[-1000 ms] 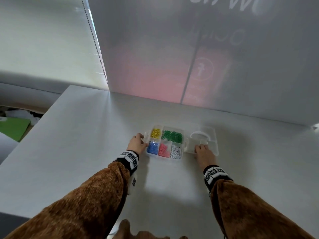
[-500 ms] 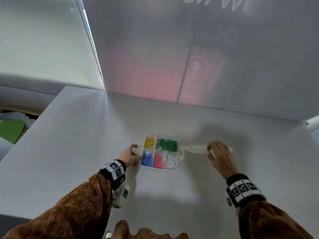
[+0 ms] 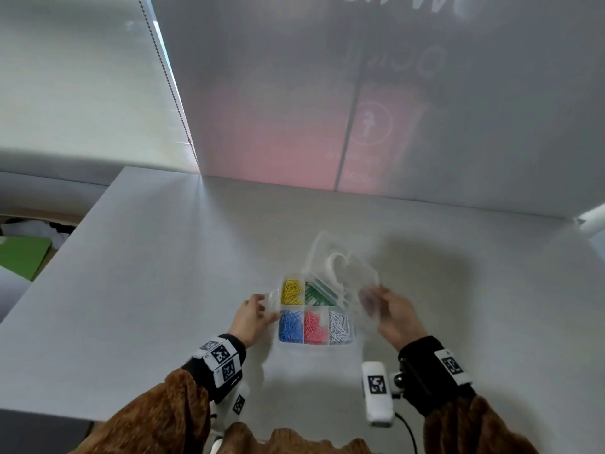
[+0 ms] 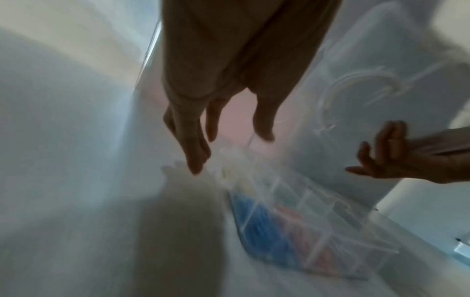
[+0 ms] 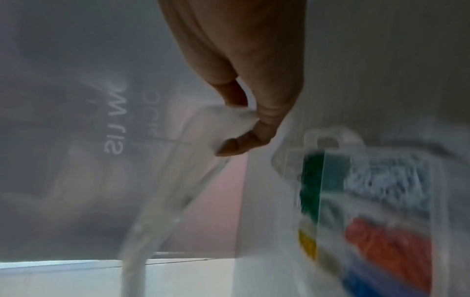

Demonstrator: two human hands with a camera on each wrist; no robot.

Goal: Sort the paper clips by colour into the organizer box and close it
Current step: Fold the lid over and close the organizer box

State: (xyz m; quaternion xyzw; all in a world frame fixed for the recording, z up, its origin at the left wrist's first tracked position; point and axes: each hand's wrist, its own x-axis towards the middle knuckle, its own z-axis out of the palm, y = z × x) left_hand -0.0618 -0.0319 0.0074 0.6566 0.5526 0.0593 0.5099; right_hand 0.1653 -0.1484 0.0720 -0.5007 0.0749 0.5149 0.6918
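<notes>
The clear organizer box (image 3: 315, 343) lies on the white table, with yellow clips (image 3: 289, 291), green clips (image 3: 314, 294), blue clips (image 3: 290, 326), pink clips (image 3: 314, 326) and white clips (image 3: 340, 327) each in their own compartment. Its clear lid (image 3: 340, 267) stands raised and tilted over the box's right half, blurred. My right hand (image 3: 376, 303) pinches the lid's free edge between thumb and finger (image 5: 241, 144). My left hand (image 3: 262, 309) has straight fingers (image 4: 195, 166) touching the tab at the box's left end. The lid (image 4: 368, 100) also shows in the left wrist view.
A frosted wall panel (image 3: 360, 109) stands behind the table. The table's left edge (image 3: 65, 237) drops to a floor with a green sheet (image 3: 23, 257). A white wrist camera unit (image 3: 376, 396) hangs under my right wrist.
The lid lay flat on the table right of the box; my right hand has lifted it and swung it up and leftward over the compartments. My left hand stayed at the box's left end.
</notes>
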